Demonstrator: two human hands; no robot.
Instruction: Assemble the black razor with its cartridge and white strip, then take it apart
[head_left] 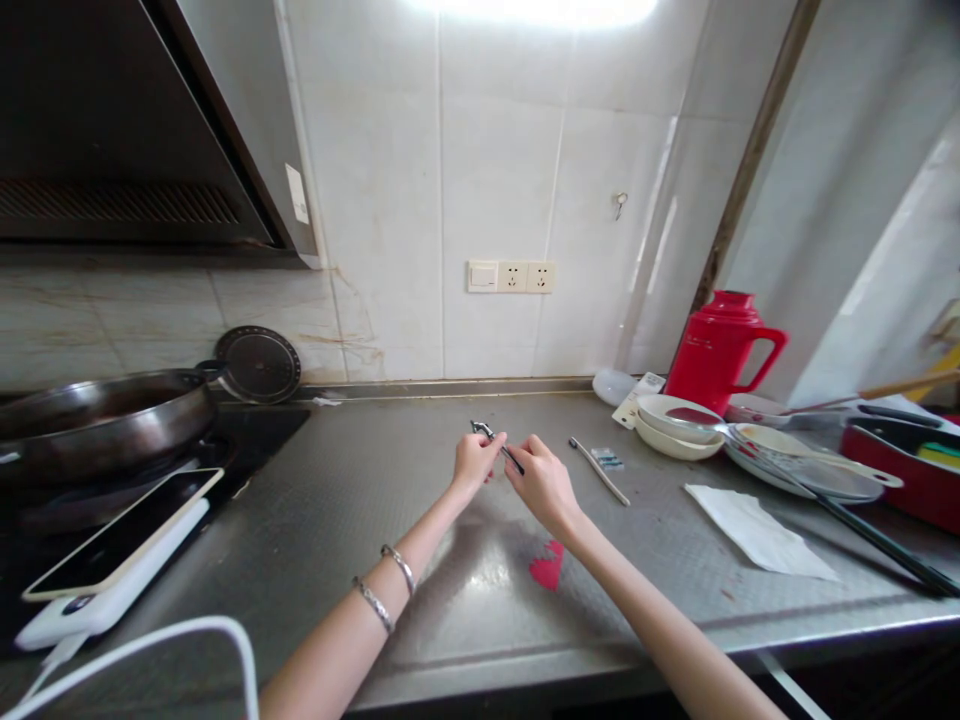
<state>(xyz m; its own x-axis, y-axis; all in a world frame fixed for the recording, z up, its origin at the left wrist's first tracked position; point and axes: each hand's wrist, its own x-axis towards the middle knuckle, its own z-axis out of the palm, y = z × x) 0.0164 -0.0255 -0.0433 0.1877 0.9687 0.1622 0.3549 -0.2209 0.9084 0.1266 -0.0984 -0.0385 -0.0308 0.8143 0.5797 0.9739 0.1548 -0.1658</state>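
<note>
Over the middle of the steel counter, my left hand (475, 461) is closed on a small dark and silver razor-like tool (484, 430), whose head sticks up past the fingers. Close beside it, my right hand (541, 480) pinches the dark lower end of the same tool. To the right of my hands a toothbrush (600, 472) with a pale handle and dark head lies on the counter, next to a small clear packet (608, 459). A red paper cutout (547, 566) rests beneath my right wrist.
At the left, a large pan (105, 425) stands on the black stove near a phone (124, 535) and white cable (187, 626). On the right are a red thermos (709, 350), stacked bowls (679, 442), a white napkin (757, 530), long utensils and a red pot (892, 472).
</note>
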